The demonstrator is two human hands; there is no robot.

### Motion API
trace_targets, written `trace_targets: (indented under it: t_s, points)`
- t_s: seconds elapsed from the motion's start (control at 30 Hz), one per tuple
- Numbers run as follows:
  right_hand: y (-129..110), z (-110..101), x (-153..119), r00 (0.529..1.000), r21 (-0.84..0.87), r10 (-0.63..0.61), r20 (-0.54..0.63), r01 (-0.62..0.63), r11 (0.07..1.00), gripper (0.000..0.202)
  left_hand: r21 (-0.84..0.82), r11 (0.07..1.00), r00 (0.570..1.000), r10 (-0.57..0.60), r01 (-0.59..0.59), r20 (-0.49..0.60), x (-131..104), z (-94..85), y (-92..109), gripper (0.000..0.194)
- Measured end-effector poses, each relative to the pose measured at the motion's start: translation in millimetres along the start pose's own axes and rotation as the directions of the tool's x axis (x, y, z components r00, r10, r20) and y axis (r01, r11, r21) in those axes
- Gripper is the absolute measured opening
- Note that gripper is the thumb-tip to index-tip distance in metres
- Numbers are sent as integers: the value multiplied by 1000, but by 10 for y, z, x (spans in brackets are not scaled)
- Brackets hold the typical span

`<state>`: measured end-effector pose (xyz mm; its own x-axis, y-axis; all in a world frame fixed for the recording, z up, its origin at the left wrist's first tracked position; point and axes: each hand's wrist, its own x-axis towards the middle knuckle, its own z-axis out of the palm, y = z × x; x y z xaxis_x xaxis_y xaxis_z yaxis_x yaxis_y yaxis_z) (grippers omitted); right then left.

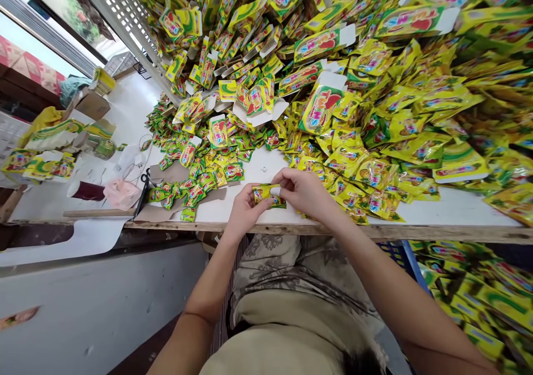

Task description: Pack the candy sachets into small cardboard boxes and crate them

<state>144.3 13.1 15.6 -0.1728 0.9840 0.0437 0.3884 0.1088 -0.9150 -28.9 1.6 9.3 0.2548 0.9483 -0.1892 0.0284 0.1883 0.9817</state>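
Note:
Near the table's front edge, my left hand point(245, 211) is closed around one end of a small yellow-green candy box point(261, 193). My right hand point(306, 193) pinches the other end, where a white flap shows by the fingertips. Part of the box is hidden by my fingers. Just to the right of my right hand lies a heap of yellow candy packets point(362, 169). To the left of my left hand, small green wrapped candies point(200, 189) are spread on pieces of brown cardboard point(166, 175).
A white perforated basket point(120, 8) spills printed boxes at the back. Black-handled scissors point(144, 189) lie left, near a maroon cup point(86, 190) and a pink plastic bag point(121, 194). A blue crate point(414, 266) with more packs stands below the wooden table edge point(437, 232) at right.

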Motion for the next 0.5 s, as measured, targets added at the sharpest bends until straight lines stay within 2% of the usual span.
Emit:
trace_targets:
  t_s: [0.07, 0.2, 0.27, 0.33, 0.4, 0.5]
  points:
    - [5, 40, -1, 998, 39, 33, -45, -32, 999, 3, -29, 1000, 1000, -8, 8, -11, 23, 23, -24, 35]
    - [103, 144, -13, 960, 123, 86, -265, -55, 991, 32, -144, 990, 997, -12, 1, -73, 45, 72, -63, 35]
    - [173, 177, -23, 963, 274, 145, -228, -79, 959, 35, -210, 978, 993, -43, 20, -109, 44, 93, -66, 36]
    - [230, 186, -31, 979, 403, 171, -113, -112, 908, 30, -248, 968, 989, -79, 45, -128, 44, 106, -64, 37]
    - [258, 173, -31, 983, 430, 171, -69, -126, 894, 30, -253, 965, 986, -100, 64, -135, 49, 111, -66, 36]
    - [255, 145, -16, 979, 414, 182, -96, -127, 901, 29, -261, 963, 982, -115, 72, -150, 65, 112, -77, 36]
